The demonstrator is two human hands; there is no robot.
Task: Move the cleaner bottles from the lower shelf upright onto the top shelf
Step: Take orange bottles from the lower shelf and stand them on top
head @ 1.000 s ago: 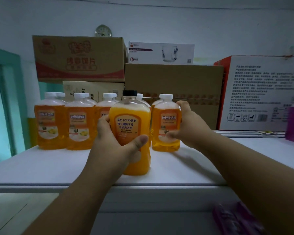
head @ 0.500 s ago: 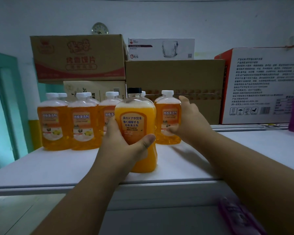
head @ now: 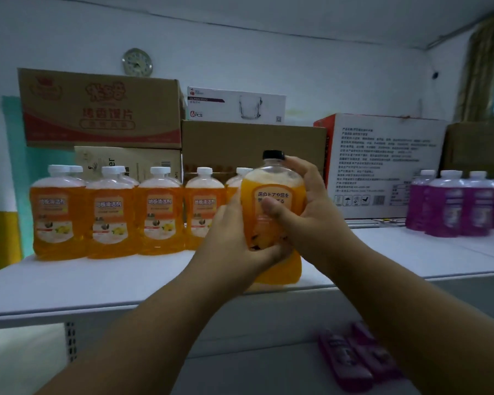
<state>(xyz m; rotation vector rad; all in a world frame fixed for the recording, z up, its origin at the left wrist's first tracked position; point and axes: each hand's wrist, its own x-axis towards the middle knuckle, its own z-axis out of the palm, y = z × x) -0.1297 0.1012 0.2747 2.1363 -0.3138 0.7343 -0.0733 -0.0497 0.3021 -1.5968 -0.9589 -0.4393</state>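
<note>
Left hand point(head: 234, 246) and right hand point(head: 305, 212) both grip black-capped orange bottle point(head: 271, 195) upright on top shelf point(head: 97, 283).

Counting from where I stand: 1 black-capped orange bottle point(head: 274, 195), in both my hands. White-capped orange cleaner bottles point(head: 109, 215) on the top shelf: at least 8, some half hidden in a back row. Purple bottles upright point(head: 445, 206) at right: 4 in view. Purple bottles lying on the lower shelf point(head: 354, 357): approx. 2, blurred. Cardboard boxes point(head: 100, 109): 6. Wall clock point(head: 137, 62): 1.
</note>
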